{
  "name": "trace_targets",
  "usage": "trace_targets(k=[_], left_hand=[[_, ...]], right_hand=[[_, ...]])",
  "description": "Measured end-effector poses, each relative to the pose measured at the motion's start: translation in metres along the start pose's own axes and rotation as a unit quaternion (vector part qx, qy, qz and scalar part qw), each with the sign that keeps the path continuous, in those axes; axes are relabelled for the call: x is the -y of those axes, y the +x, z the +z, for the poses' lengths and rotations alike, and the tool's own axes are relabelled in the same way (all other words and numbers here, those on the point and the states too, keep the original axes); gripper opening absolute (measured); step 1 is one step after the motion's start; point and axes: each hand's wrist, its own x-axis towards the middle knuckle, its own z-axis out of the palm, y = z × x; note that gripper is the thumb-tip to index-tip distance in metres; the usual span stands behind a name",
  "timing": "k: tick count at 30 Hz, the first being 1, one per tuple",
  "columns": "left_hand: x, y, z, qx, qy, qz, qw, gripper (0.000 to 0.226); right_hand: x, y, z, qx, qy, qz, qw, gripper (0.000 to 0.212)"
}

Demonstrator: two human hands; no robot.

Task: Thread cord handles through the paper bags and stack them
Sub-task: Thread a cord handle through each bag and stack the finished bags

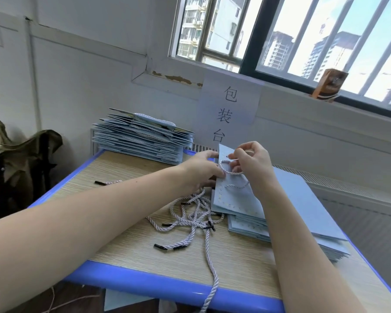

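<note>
A flat pale-blue paper bag (235,199) stands tilted on top of a pile of flat bags (303,211) at the table's right. My left hand (201,170) grips the bag's upper left edge. My right hand (251,161) pinches a white twisted cord (229,171) at the bag's top, where the cord loops across the bag's face. A tangle of loose cords (194,215) with black tips lies on the table in front of the bag. A stack of bags with cord handles (142,138) sits at the far left of the table.
The wooden table has a blue rim (167,288); one cord hangs over its front edge. A paper sign hangs on the wall behind. A tape dispenser (330,86) sits on the windowsill. Dark green cloth covers something at the left (16,159).
</note>
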Motion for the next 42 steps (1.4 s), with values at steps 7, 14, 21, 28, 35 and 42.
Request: trace_targets(k=[7,14,21,28,35,42], left_hand=[[0.0,0.0,-0.002,0.007,-0.014,-0.014,1.0,0.054],[-0.002,0.0,-0.005,0.022,-0.047,-0.048,0.997,0.054],[-0.005,0.0,-0.005,-0.004,-0.078,-0.059,0.995,0.048],[-0.008,-0.005,-0.004,0.004,-0.072,-0.051,0.996,0.039],[-0.006,0.0,-0.006,-0.005,-0.071,-0.045,0.996,0.04],[-0.005,-0.001,-0.009,-0.016,-0.039,-0.023,0.999,0.032]], right_hand=[[-0.003,-0.004,0.0,0.029,-0.192,-0.062,0.979,0.025],[-0.003,-0.008,0.0,0.097,-0.275,-0.072,0.954,0.016],[-0.006,-0.004,-0.006,0.094,-0.233,-0.053,0.966,0.025],[-0.007,-0.003,-0.001,0.115,-0.215,-0.052,0.968,0.006],[-0.013,0.001,0.001,0.047,-0.245,-0.083,0.965,0.005],[-0.013,0.002,-0.001,-0.007,-0.19,-0.095,0.977,0.01]])
